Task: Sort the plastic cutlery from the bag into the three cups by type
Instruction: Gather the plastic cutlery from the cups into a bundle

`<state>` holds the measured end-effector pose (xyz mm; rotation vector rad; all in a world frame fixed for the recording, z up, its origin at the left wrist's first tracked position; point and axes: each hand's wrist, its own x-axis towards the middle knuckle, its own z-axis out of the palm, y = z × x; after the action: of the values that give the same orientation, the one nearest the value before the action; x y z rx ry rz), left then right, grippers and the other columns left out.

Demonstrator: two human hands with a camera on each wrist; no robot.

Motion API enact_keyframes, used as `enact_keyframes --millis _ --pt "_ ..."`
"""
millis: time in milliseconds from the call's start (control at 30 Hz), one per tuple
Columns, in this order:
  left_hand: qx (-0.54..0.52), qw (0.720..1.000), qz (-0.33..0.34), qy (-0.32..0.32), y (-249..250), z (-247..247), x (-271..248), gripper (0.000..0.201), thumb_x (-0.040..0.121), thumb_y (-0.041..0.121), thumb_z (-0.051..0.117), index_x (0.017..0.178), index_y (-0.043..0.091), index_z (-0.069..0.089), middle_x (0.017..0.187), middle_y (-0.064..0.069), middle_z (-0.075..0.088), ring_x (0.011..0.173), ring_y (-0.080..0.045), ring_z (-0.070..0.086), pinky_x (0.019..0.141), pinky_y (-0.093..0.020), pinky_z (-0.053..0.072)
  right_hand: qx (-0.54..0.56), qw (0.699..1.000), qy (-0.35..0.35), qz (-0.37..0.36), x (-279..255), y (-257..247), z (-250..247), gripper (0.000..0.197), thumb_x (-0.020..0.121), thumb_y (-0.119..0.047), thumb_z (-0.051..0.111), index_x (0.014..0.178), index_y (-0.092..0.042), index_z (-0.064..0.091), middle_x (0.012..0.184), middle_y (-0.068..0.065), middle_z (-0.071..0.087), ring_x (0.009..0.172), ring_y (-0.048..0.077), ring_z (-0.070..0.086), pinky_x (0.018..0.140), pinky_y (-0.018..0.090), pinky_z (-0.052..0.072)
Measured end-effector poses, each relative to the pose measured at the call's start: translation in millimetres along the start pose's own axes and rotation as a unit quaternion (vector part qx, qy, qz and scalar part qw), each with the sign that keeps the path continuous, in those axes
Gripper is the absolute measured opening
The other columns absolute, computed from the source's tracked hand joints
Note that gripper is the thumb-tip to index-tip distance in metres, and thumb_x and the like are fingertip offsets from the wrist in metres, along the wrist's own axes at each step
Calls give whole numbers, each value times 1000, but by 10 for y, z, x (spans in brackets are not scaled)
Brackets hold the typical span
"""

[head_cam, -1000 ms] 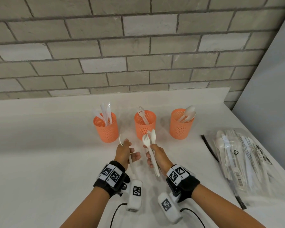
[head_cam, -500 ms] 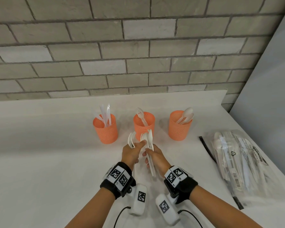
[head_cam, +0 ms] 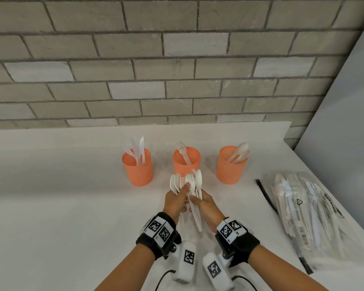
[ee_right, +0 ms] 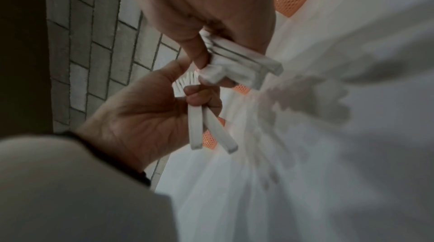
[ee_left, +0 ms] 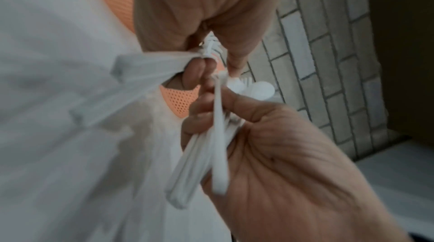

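Observation:
Three orange mesh cups stand in a row: the left cup (head_cam: 137,168) holds knives, the middle cup (head_cam: 186,159) forks, the right cup (head_cam: 231,166) spoons. Just in front of the middle cup my two hands meet. My left hand (head_cam: 182,191) grips a few white cutlery pieces (head_cam: 174,182) by their handles (ee_right: 199,127), and its thumb lies against the other bundle. My right hand (head_cam: 194,199) holds a bundle of forks and a spoon (head_cam: 194,179), whose handles (ee_left: 206,153) stick out below the fist. Fork tines (ee_right: 185,82) show between the hands.
The clear plastic bag (head_cam: 307,213) with more cutlery lies at the right of the white counter (head_cam: 72,206), near its edge. A black strip (head_cam: 265,194) lies beside the bag. The brick wall (head_cam: 177,70) runs behind the cups.
My left hand has moved right until it touches the right hand's bundle. Both hands have risen slightly toward the middle cup.

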<state>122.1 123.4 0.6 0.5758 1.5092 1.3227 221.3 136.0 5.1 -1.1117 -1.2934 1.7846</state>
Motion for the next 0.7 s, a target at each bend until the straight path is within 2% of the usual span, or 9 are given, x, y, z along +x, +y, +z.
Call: enact_keyframes --millis 67,167,300,333,400,500,567,600,700 --pt "-33 999 -35 -11 1 -3 -9 26 90 30 58 79 7 61 46 4 45 37 -6 40 38 -17 32 27 1000 -5 9 -1 1 -12 28 97 -2 39 122 -4 52 84 15 59 67 20 58 61 24 53" --pt "-59 996 -64 -35 0 21 -29 28 91 30 56 78 5 60 50 0 42 38 -8 38 37 -17 32 44 999 -5 15 -13 -10 -14 26 97 -2 39 119 3 52 71 11 55 57 19 55 55 25 50" --pt "-76 996 -39 -40 7 42 -83 26 94 19 51 72 6 58 42 3 49 34 -7 42 36 -18 33 40 999 -8 22 -28 -69 -18 24 98 -2 36 116 2 52 71 12 56 49 14 57 44 20 45" --pt "-73 996 -32 -29 15 46 -91 26 94 16 47 71 7 56 42 2 51 34 -7 43 36 -18 34 37 999 -9 28 -34 -81 -22 24 98 -4 36 116 0 51 74 11 59 52 16 59 44 21 45" --pt "-74 997 -27 10 43 49 -89 24 94 12 40 74 6 52 55 -4 56 41 -12 50 42 -20 39 56 998 -5 42 -36 -73 -35 24 98 -5 35 118 -7 49 83 11 66 61 21 63 49 25 50" --pt "-97 993 -20 61 53 23 -73 20 95 12 33 91 3 50 69 -10 64 52 -21 58 52 -28 47 79 996 7 35 -20 -43 -58 25 98 -6 37 120 -9 48 94 16 68 73 27 65 59 32 55" --pt "-100 990 -3 102 36 -12 -54 21 95 14 33 104 3 49 67 -9 66 56 -20 61 53 -28 47 61 997 29 36 -13 -36 -79 26 97 -5 39 121 -8 47 86 14 65 69 24 62 60 31 55" --pt "-99 987 9 124 27 -34 -39 21 96 15 35 107 3 48 63 -8 65 56 -18 60 53 -27 46 54 997 38 42 -12 -25 -93 26 97 -5 39 121 -8 47 81 12 64 63 21 59 57 29 54" --pt "-125 981 40 144 44 -76 -10 11 96 12 42 99 6 50 52 -5 49 43 -15 50 45 -23 47 43 996 50 59 -26 31 -137 25 97 -7 39 120 -13 46 71 8 57 49 14 48 48 26 49"
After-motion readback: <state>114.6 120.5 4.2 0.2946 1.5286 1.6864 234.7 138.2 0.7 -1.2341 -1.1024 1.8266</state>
